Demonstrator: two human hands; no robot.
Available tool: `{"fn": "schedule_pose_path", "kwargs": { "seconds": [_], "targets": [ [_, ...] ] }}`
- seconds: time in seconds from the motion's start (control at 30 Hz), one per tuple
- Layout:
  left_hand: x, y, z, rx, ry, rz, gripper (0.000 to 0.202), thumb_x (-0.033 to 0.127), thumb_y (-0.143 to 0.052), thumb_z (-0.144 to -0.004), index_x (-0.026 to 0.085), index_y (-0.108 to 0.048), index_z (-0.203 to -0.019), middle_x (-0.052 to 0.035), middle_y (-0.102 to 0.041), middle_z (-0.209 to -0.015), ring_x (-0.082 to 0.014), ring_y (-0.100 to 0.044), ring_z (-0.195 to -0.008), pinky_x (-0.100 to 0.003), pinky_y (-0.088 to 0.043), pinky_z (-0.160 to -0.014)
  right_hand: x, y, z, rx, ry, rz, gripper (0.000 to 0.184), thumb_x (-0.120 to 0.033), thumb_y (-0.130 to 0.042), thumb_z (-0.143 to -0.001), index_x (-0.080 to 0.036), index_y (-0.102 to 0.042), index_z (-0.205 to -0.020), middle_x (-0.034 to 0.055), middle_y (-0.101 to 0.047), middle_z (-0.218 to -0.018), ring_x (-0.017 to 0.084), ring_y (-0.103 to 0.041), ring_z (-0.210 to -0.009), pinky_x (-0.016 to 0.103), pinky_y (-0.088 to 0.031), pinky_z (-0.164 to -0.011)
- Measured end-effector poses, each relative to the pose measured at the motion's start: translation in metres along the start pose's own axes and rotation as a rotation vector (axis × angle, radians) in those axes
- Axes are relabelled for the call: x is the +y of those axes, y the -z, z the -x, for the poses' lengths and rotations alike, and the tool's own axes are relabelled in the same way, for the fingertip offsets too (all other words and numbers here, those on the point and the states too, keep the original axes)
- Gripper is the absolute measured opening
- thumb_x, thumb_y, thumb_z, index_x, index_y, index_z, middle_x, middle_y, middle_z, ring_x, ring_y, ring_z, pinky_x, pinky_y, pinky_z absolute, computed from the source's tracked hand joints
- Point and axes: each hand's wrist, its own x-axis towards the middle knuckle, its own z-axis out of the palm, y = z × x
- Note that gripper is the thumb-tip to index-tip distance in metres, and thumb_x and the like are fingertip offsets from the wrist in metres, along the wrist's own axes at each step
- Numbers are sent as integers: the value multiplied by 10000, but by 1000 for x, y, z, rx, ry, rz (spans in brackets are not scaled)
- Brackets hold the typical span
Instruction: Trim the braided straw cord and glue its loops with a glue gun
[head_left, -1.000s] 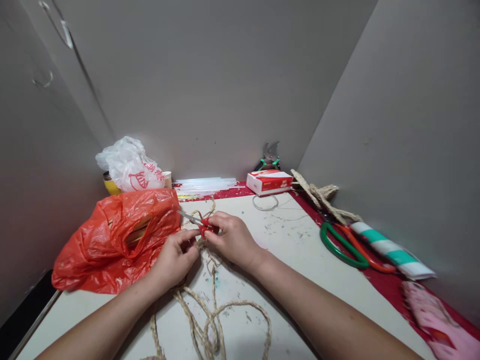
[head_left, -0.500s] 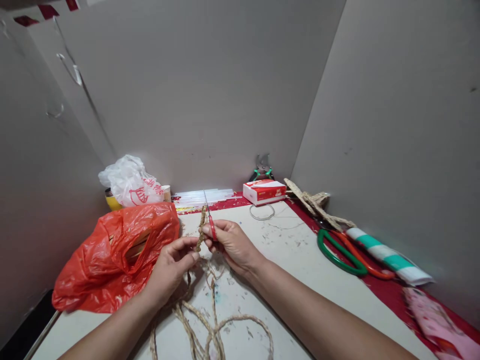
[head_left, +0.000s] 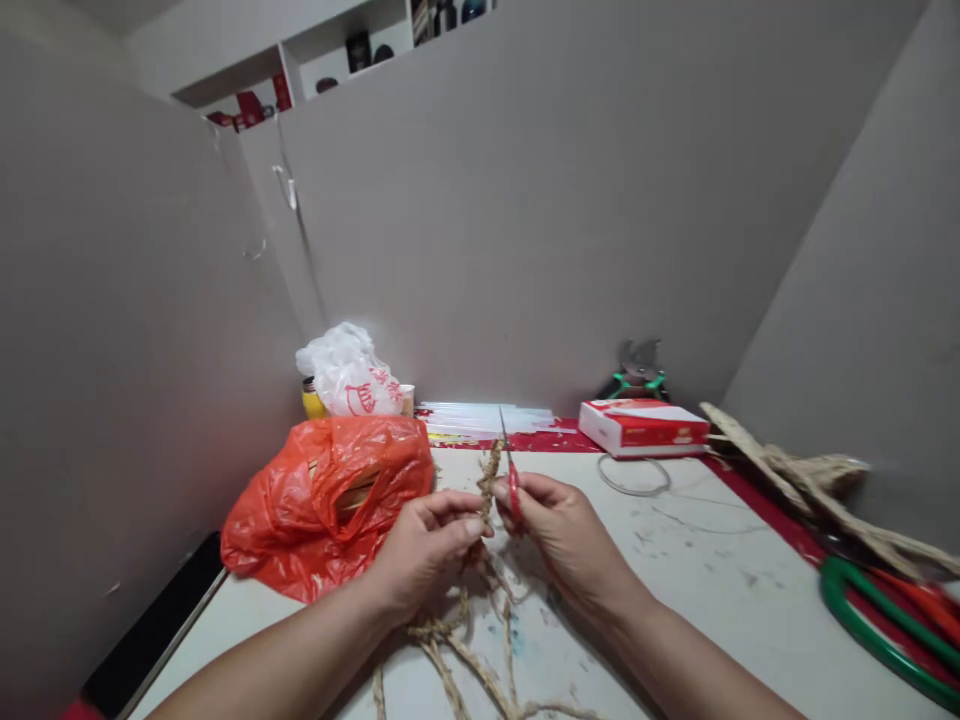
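My left hand pinches a strand of tan twisted rope and holds its end upright above the white table. My right hand is closed on small red-handled scissors, their blades pointing up right beside the rope end. More of the rope lies in loose loops on the table below both hands.
An orange plastic bag lies left of my hands, a white printed bag behind it. At the back lie clear sticks, a red-and-white box, green-handled pliers and a wire ring. Woven strips and green-and-orange hoops lie right.
My hands lifted the rope end upright and turned the scissors from flat to blades-up. The camera swung left and up, so everything shifted right in view.
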Motion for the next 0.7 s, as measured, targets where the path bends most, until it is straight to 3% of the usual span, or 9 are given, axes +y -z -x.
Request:
{"fn": "schedule_pose_path", "kwargs": {
  "seconds": [0.1,0.23,0.4,0.57,0.7],
  "targets": [
    [2,-1,1,7,-6,-38,243,218,-798,-627,119,-679,-815,-11,-645,-637,-86,-566,-522,-217,-439,-559,1,-1,2,-41,-93,-122,286,-367,-770,-624,-146,-591,-592,-37,-472,-511,74,-366,-489,209,-286,-480],
    [7,-3,3,9,-43,-108,197,208,-781,-654,124,-684,-804,-20,-678,-693,-73,-565,-540,-198,-440,-557,-1,-3,3,-52,-194,-234,311,-362,-803,-567,-143,-586,-607,-42,-482,-524,61,-370,-476,191,-283,-465],
    [4,-2,3,-11,-12,-77,185,186,-764,-672,124,-683,-826,-22,-677,-697,-71,-562,-537,-203,-454,-564,-2,1,0,-100,-182,-105,318,-394,-767,-610,-144,-571,-598,-44,-482,-493,62,-360,-465,197,-271,-470],
    [5,3,-3,44,23,26,205,167,-776,-642,107,-675,-811,-15,-647,-631,-80,-569,-519,-205,-475,-541,2,9,-6,-99,-48,215,366,-480,-650,-715,-155,-537,-590,-37,-451,-483,81,-334,-467,226,-263,-465],
    [12,9,-10,140,24,130,238,145,-787,-611,109,-657,-806,-20,-651,-639,-81,-576,-513,-195,-483,-522,2,16,-4,-104,284,653,300,-408,-536,-800,-176,-510,-613,-16,-472,-568,113,-396,-534,246,-315,-514]
  ]
}}
